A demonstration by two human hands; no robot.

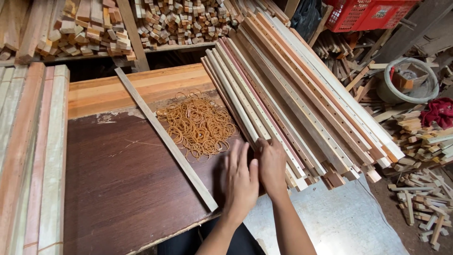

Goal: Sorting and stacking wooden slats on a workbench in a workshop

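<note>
My left hand [240, 182] lies flat on the dark brown board [122, 179], fingers spread, just below a heap of tan rubber bands [198, 123]. My right hand [272, 165] sits beside it, fingers resting against the near ends of a slanted stack of long drilled wooden slats [302, 99]. Neither hand grips anything that I can see. A single thin wooden strip [163, 134] lies diagonally across the board, left of the rubber bands.
More long slats [33, 156] lie along the left edge. Stacks of short wood blocks [179, 21] fill the shelf behind. A red plastic crate [363, 14], a round tub [408, 80], a red cloth [439, 113] and scattered offcuts [422, 203] are at the right.
</note>
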